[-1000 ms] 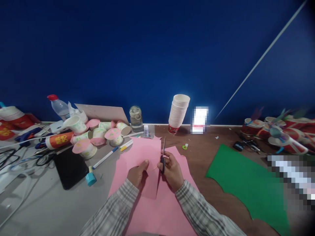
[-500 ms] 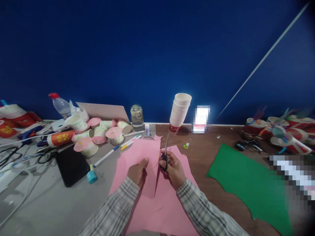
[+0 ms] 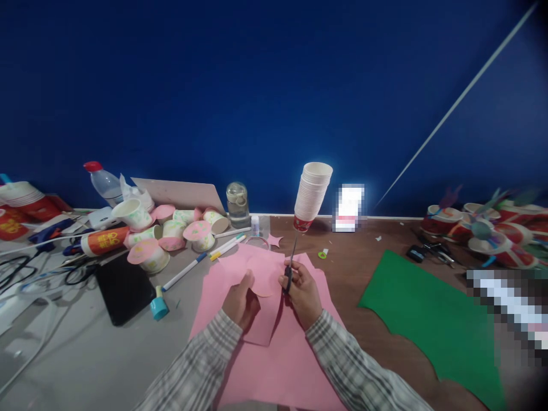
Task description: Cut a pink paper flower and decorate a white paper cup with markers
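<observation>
My left hand [image 3: 240, 301] is closed on a piece of pink paper [image 3: 263, 319], its thumb lying on top near a curved line or cut edge. My right hand [image 3: 303, 290] grips black-handled scissors [image 3: 289, 275] at the paper's right edge, blades pointing away from me. Whether the blades touch the paper, I cannot tell. Beneath both hands lies a larger pink sheet [image 3: 274, 382] with an uneven outline. A small pink scrap [image 3: 274, 240] and a clear ring-shaped item [image 3: 257, 244] lie just beyond the paper.
A tall stack of paper cups [image 3: 312, 191] stands beyond my hands. Green paper [image 3: 428, 319] lies at right. On the left are patterned cups with pink discs [image 3: 149, 256], markers [image 3: 185, 273], a black flat object [image 3: 124, 291] and cables. A lidded jar [image 3: 238, 205] stands at the back.
The held pink paper has turned and dropped lower, so the pink scrap behind it shows fully. The curved line now faces me. The scissors have shifted slightly right, off the earlier spot.
</observation>
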`<state>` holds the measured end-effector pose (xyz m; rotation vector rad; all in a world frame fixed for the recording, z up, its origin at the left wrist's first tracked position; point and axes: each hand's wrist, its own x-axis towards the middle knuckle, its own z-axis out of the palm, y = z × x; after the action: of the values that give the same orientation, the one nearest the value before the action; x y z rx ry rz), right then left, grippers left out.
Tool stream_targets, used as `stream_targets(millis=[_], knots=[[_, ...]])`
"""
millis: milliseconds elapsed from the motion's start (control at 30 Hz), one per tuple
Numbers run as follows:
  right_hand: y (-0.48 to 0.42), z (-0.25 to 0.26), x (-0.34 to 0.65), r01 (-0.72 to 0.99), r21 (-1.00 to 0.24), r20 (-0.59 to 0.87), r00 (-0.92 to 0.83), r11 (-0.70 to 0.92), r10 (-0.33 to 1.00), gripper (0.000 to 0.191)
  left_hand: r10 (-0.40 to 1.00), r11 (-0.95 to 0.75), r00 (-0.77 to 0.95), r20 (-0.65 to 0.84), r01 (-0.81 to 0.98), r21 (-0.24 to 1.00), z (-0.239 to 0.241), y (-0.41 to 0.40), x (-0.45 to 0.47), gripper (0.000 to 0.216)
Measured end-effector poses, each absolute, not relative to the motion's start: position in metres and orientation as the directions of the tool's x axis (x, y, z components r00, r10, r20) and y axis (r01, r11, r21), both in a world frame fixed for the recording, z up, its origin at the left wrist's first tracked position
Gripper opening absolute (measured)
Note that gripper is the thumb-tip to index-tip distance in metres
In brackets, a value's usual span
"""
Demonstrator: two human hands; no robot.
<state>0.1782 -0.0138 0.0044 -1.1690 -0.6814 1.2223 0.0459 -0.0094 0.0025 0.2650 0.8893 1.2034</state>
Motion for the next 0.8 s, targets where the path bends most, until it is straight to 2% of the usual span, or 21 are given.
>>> stream_targets(millis=[100, 267, 400, 500, 600, 800], knots=[[-0.013, 0.004, 0.179, -0.359, -0.93, -0.18, 0.277, -0.072, 0.944, 0.043, 0.934, 0.305, 0.138, -0.329, -0.786, 0.538, 0.017, -0.009, 0.05, 0.033], [-0.013, 0.004, 0.179, -0.371, -0.926, -0.187, 0.29, -0.069, 0.939, 0.046, 0.933, 0.315, 0.171, -0.316, -0.811, 0.493, 0.02, -0.011, 0.051, 0.037], [-0.013, 0.004, 0.179, -0.342, -0.939, -0.152, 0.289, -0.047, 0.945, 0.045, 0.934, 0.311, 0.143, -0.327, -0.778, 0.546, 0.015, -0.013, 0.05, 0.03], [-0.014, 0.004, 0.177, -0.326, -0.945, -0.134, 0.291, -0.034, 0.947, 0.045, 0.911, 0.341, 0.082, -0.404, -0.699, 0.628, 0.011, -0.014, 0.049, 0.024], [-0.015, 0.006, 0.175, -0.296, -0.955, -0.117, 0.283, -0.029, 0.952, 0.044, 0.88, 0.389, 0.04, -0.473, -0.631, 0.671, 0.007, -0.014, 0.049, 0.024], [-0.021, 0.007, 0.172, -0.248, -0.969, -0.062, 0.225, -0.005, 0.972, 0.044, 0.869, 0.378, -0.07, -0.49, -0.545, 0.748, -0.001, -0.014, 0.049, 0.03]])
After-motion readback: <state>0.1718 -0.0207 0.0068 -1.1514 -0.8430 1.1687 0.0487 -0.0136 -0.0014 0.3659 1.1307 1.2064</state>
